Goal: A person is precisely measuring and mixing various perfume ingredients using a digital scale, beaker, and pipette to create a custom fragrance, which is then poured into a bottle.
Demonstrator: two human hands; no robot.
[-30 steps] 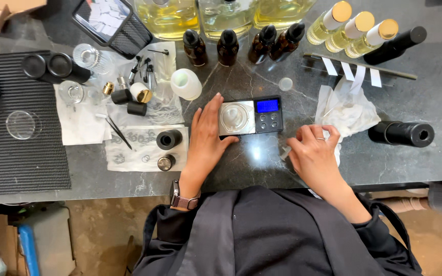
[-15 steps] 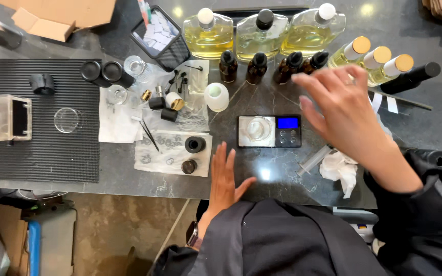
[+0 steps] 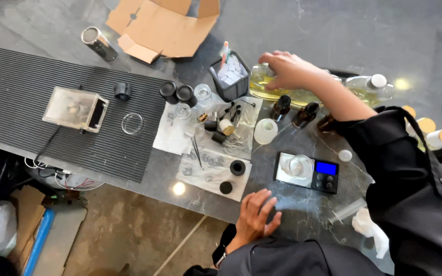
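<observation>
My right hand (image 3: pixel 290 70) reaches across the dark stone counter and closes over the top of a large clear bottle of yellow liquid (image 3: pixel 262 88) at the back. My left hand (image 3: pixel 256 215) rests flat on the counter's near edge, fingers spread, holding nothing. Between them sits a small digital scale (image 3: pixel 308 173) with a clear glass dish on its pan and a lit blue display. Three small dark brown bottles (image 3: pixel 282 106) stand just below the yellow bottle.
A black ribbed mat (image 3: pixel 37 107) carries a small clear box (image 3: pixel 75 108) and a glass dish (image 3: pixel 132 123). Paper towels (image 3: pixel 213 171) hold black caps, tweezers and small parts. A white cup (image 3: pixel 265 131), a black container (image 3: pixel 229 76), an open cardboard box (image 3: pixel 164 25) and more bottles (image 3: pixel 372 87) stand around.
My right hand has left the crumpled tissue by the scale, swung up and left, and landed on the big yellow bottle. My left hand slid back to the counter edge. The view shifted left.
</observation>
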